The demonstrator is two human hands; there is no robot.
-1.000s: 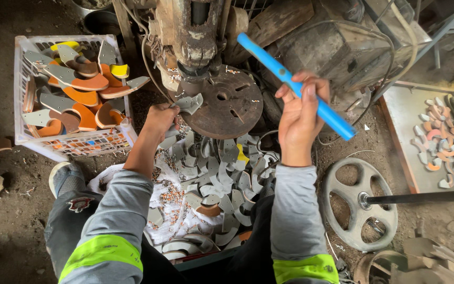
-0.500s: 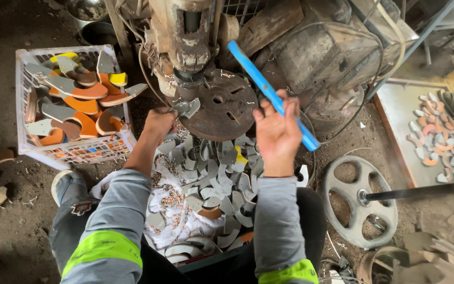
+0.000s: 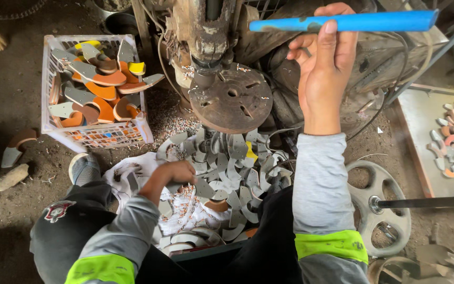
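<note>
My right hand (image 3: 322,68) is raised and grips a blue bar-shaped handle (image 3: 342,22) that now lies almost level beside the old drill press (image 3: 206,31). My left hand (image 3: 173,173) is down in the heap of grey curved cut pieces (image 3: 232,173) between my knees, fingers closed around one of them. The round rusty press table (image 3: 232,97) with holes sits bare just above the heap. A yellow piece (image 3: 251,152) lies among the grey ones.
A white plastic crate (image 3: 48,113) of orange and grey sole-shaped pieces stands at the left. A metal tray (image 3: 421,115) with small curved pieces is at the right, a grey handwheel (image 3: 382,208) below it. A white cloth (image 3: 132,165) lies under the heap.
My right hand lifted the blue handle from a downward slant to nearly level. My left hand left the press table and dropped into the heap of grey pieces.
</note>
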